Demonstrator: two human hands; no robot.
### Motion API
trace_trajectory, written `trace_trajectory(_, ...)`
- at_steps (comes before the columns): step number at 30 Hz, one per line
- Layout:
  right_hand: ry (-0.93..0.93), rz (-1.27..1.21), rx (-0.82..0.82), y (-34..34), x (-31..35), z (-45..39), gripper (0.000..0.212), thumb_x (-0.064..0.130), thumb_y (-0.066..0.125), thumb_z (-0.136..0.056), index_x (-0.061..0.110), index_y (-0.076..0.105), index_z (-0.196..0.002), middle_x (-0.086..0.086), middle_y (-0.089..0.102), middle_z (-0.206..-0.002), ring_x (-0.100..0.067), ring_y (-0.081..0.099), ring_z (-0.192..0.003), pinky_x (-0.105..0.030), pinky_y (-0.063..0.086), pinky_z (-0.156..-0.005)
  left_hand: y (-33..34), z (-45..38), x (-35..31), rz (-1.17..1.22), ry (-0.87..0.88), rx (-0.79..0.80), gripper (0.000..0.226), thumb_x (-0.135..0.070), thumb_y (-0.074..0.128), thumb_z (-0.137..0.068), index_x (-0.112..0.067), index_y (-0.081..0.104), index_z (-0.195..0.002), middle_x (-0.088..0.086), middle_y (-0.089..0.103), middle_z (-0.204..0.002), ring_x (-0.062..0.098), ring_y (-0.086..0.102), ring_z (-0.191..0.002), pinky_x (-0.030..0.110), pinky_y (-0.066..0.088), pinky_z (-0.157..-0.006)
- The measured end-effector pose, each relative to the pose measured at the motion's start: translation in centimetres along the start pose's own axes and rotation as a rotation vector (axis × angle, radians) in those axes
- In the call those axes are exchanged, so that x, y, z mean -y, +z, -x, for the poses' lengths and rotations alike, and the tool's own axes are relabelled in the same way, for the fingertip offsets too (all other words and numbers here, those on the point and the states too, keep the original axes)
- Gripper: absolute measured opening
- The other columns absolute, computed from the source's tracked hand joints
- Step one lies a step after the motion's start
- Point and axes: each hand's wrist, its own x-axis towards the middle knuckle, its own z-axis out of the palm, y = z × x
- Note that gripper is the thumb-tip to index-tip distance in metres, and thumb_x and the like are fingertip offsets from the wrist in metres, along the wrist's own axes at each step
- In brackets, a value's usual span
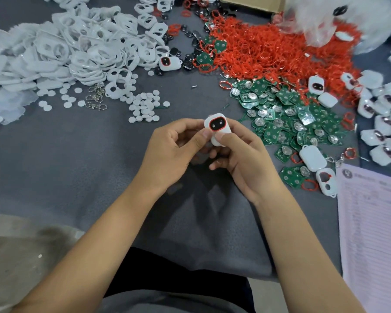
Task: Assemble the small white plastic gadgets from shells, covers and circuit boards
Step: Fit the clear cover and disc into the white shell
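Grey cloth (54, 154) covers the worktable, and parts lie in heaps across its far half. From the head view, white plastic covers (72, 48) with two cut-outs are piled at ten o'clock, with small white discs (145, 107) and a few metal clasps (96, 98) just nearer. Red rings (269, 48) spread thickly at one o'clock, and green circuit boards (287, 114) with round silver cells lie at two o'clock. Finished white units (384, 123) cluster at three o'clock, beside a lined paper sheet (375, 222) at four o'clock.

Near the centre, both hands meet over the cloth. The left hand (172, 152) and the right hand (242, 154) together grip one white gadget (217, 128), fingers curled round it, both thumbs pressing on its front face. The gadget is held off the cloth, tilted, its red-rimmed dark oval window facing up toward twelve o'clock.
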Motion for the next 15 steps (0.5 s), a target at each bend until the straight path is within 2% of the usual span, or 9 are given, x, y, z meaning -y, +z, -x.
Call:
trace_trajectory(3,-0.068,-0.051,-0.059,-1.2,-0.4,1.9,0.029,0.015,0.058,-0.097,0.011,0.07,-0.123,-0.009,0.064,-0.086,-0.018,0.061,-0.067,-0.027,0.054,-0.052,1.9,-0.1,-0.6,-0.068,0.051,0.053,0.013,-0.02,0.07,-0.1,-0.023,0.075,-0.111,-0.013,0.079,-0.101,0.002,0.074,-0.09,0.012,0.053,-0.076)
trace_trajectory(6,-0.135,-0.1,-0.204,-2.5,-1.2,4.6,0.029,0.014,0.055,-0.098,0.015,0.072,-0.121,-0.007,0.059,-0.081,-0.017,0.056,-0.065,-0.027,0.054,-0.05,4.4,0.1,-1.0,-0.159,0.045,0.201,0.01,-0.024,0.07,-0.1,-0.023,0.077,-0.107,-0.01,0.079,-0.095,0.008,0.074,-0.084,0.016,0.055,-0.074)
trace_trajectory(8,-0.181,-0.089,-0.299,-3.4,-1.3,6.4,0.029,0.015,0.056,-0.098,0.012,0.071,-0.122,-0.004,0.056,-0.076,-0.014,0.052,-0.062,-0.026,0.053,-0.048,6.0,0.1,-1.0,-0.197,0.05,0.306,0.009,-0.026,0.07,-0.1,-0.023,0.077,-0.105,-0.013,0.078,-0.09,0.0,0.071,-0.076,0.014,0.052,-0.07)
trace_trajectory(10,-0.215,-0.093,-0.41,-4.4,-1.1,8.1,0.03,0.016,0.061,-0.096,0.005,0.061,-0.124,-0.003,0.059,-0.073,-0.013,0.051,-0.055,-0.027,0.052,-0.045,7.5,0.0,-1.0,-0.227,0.058,0.392,0.008,-0.03,0.07,-0.1,-0.027,0.076,-0.102,-0.016,0.077,-0.087,-0.006,0.065,-0.068,0.012,0.048,-0.065)
trace_trajectory(12,-0.23,-0.098,-0.495,-5.5,-0.8,9.6,0.029,0.018,0.066,-0.093,0.004,0.054,-0.115,-0.006,0.06,-0.068,-0.015,0.05,-0.047,-0.029,0.049,-0.043,8.9,0.3,-1.1,-0.261,0.086,0.447,0.01,-0.036,0.067,-0.101,-0.031,0.075,-0.099,-0.015,0.077,-0.088,-0.003,0.065,-0.068,0.016,0.05,-0.063)
trace_trajectory(15,-0.217,-0.086,-0.518,-6.7,-0.4,10.9,0.019,0.022,0.068,-0.091,0.01,0.056,-0.098,-0.009,0.051,-0.059,-0.018,0.038,-0.04,-0.029,0.037,-0.043,10.4,1.0,-1.1,-0.252,0.062,0.462,0.016,-0.04,0.06,-0.104,-0.033,0.074,-0.098,-0.014,0.075,-0.089,0.002,0.066,-0.071,0.021,0.055,-0.064)
